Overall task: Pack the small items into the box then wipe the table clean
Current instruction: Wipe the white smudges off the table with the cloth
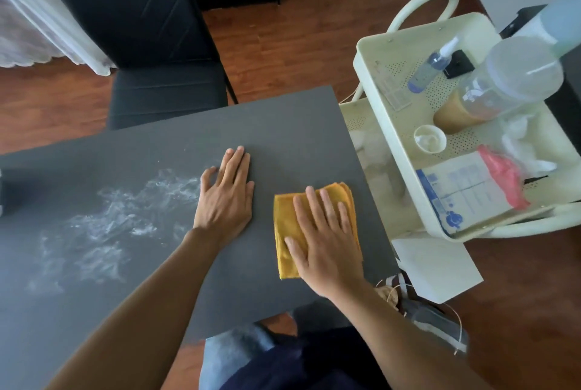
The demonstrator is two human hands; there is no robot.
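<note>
Spreading across the left part of the dark worktop (283, 125) is a white powdery smear (103, 226), the mess the wiping step is meant for; it looks untouched. Just right of it, the left hand (226, 194) lies palm-down on the bare surface, its fingers (234, 166) straight and close together, holding nothing. I judge it is there to brace the body while the other arm works. Further right, the right hand (323, 238) presses flat on a folded yellow cloth (286, 223), fingers straight and slightly spread over it, so the pad stays folded and takes even pressure. The cloth sits near the worktop's right edge, well apart from the smear, so the likely sweep runs leftward. No small items or packing box are plainly visible on the worktop. Beside its right edge stands a cream trolley (371, 53) with bottles and packets, kept off the surface being cleaned.
</note>
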